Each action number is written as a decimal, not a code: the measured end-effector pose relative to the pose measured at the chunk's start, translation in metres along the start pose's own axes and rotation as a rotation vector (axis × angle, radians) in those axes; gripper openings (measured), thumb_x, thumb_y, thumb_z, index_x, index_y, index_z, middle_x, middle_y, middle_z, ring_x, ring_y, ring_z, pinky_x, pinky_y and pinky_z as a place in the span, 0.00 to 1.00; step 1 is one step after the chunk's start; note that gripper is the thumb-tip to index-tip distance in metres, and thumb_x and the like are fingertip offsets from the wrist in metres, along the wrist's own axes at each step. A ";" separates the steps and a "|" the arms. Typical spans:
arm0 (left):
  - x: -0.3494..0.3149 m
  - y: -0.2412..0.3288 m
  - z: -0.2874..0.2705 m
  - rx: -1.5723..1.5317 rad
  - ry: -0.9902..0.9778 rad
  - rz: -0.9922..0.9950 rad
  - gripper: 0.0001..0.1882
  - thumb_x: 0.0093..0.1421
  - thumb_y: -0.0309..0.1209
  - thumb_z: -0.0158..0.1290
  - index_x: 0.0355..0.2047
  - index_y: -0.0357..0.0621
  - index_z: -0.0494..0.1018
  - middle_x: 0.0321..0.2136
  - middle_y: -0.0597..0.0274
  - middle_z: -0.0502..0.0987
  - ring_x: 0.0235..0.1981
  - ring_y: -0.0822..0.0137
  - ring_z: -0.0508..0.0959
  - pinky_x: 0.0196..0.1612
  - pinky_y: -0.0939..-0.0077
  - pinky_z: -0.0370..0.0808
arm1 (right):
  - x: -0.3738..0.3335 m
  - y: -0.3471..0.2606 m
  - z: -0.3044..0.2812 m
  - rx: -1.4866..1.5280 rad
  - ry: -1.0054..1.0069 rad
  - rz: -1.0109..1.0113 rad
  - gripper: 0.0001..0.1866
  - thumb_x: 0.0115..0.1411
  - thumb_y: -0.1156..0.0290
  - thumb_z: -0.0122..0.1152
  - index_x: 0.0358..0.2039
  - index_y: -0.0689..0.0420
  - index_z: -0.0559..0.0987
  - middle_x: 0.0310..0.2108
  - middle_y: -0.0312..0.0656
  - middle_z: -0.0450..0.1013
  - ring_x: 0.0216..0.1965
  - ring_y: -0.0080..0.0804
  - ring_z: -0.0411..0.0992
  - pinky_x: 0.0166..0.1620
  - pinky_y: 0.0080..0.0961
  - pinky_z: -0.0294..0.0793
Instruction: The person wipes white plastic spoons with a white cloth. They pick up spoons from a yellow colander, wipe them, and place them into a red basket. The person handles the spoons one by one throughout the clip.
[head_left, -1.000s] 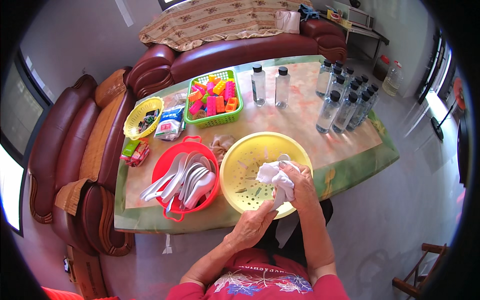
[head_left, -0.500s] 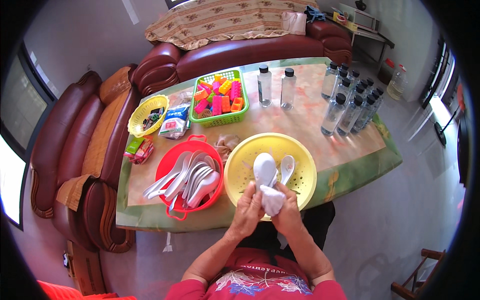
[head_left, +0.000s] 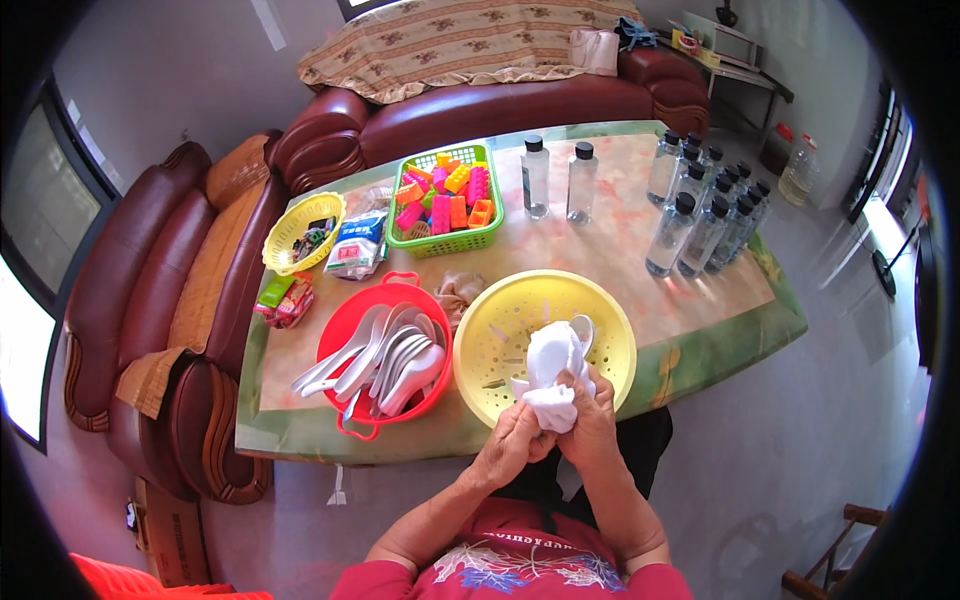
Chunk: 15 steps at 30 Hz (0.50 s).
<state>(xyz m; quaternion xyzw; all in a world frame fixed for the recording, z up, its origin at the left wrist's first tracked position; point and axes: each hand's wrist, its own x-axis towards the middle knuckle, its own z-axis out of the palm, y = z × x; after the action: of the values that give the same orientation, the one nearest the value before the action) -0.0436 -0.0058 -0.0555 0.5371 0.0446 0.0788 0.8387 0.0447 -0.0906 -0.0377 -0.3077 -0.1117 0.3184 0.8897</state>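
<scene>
My left hand (head_left: 510, 445) is closed at the lower end of a white soup spoon, whose handle is mostly hidden by fingers and cloth. A white cloth (head_left: 556, 358) lies bunched over the spoon's bowl, gripped by my right hand (head_left: 590, 422). Both hands are close together over the near rim of a yellow colander (head_left: 482, 330). Inside it, another white spoon (head_left: 582, 328) shows partly behind the cloth. Left of the colander, a red basin (head_left: 374, 292) holds several white spoons (head_left: 392, 352) in a heap.
A green basket (head_left: 450, 240) of toy bricks, a yellow basket (head_left: 280, 262) of small items and plastic packets (head_left: 356, 245) stand farther back. Clear black-capped bottles (head_left: 670, 240) crowd the right side, two more (head_left: 536, 178) behind the colander. A crumpled brown bag (head_left: 460, 290) lies between basin and colander.
The cloth now covers the spoon's bowl, which showed bare before. My right hand has shifted slightly up and right, and my left hand has moved a little lower and to the right.
</scene>
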 end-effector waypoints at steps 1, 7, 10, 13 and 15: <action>0.000 0.001 -0.001 -0.012 -0.027 -0.041 0.20 0.68 0.45 0.31 0.39 0.40 0.63 0.17 0.72 0.59 0.14 0.80 0.56 0.17 0.86 0.52 | -0.002 0.000 -0.001 -0.031 0.019 -0.032 0.12 0.58 0.75 0.55 0.43 0.65 0.73 0.32 0.37 0.74 0.31 0.21 0.72 0.35 0.18 0.73; 0.003 -0.006 0.009 0.284 0.273 0.114 0.21 0.66 0.44 0.36 0.47 0.38 0.61 0.32 0.62 0.68 0.33 0.73 0.71 0.38 0.81 0.69 | -0.008 -0.013 0.012 -0.480 0.097 -0.278 0.10 0.56 0.77 0.59 0.38 0.66 0.74 0.29 0.34 0.73 0.28 0.18 0.71 0.32 0.16 0.70; 0.006 0.004 0.010 0.333 0.378 0.304 0.26 0.65 0.39 0.41 0.59 0.41 0.50 0.49 0.57 0.64 0.49 0.69 0.66 0.52 0.78 0.62 | -0.002 -0.013 0.017 -0.740 0.113 -0.486 0.07 0.53 0.79 0.59 0.34 0.66 0.74 0.26 0.37 0.72 0.25 0.22 0.70 0.30 0.16 0.68; 0.012 0.028 0.019 0.255 0.309 0.346 0.29 0.65 0.34 0.40 0.63 0.43 0.43 0.54 0.55 0.63 0.52 0.68 0.65 0.55 0.77 0.61 | 0.004 -0.009 0.012 -1.075 -0.019 -0.650 0.11 0.48 0.79 0.61 0.34 0.66 0.74 0.29 0.44 0.71 0.28 0.33 0.70 0.32 0.25 0.70; 0.019 0.030 0.022 0.031 0.285 0.250 0.28 0.65 0.32 0.40 0.63 0.44 0.44 0.55 0.53 0.62 0.54 0.66 0.65 0.57 0.74 0.61 | 0.015 0.001 0.007 -1.305 -0.137 -0.921 0.15 0.47 0.78 0.61 0.37 0.67 0.75 0.30 0.46 0.71 0.33 0.36 0.70 0.36 0.28 0.70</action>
<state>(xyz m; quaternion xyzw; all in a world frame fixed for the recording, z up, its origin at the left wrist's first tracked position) -0.0244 -0.0094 -0.0188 0.5349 0.0973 0.2568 0.7990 0.0526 -0.0773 -0.0327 -0.6686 -0.4455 -0.1923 0.5635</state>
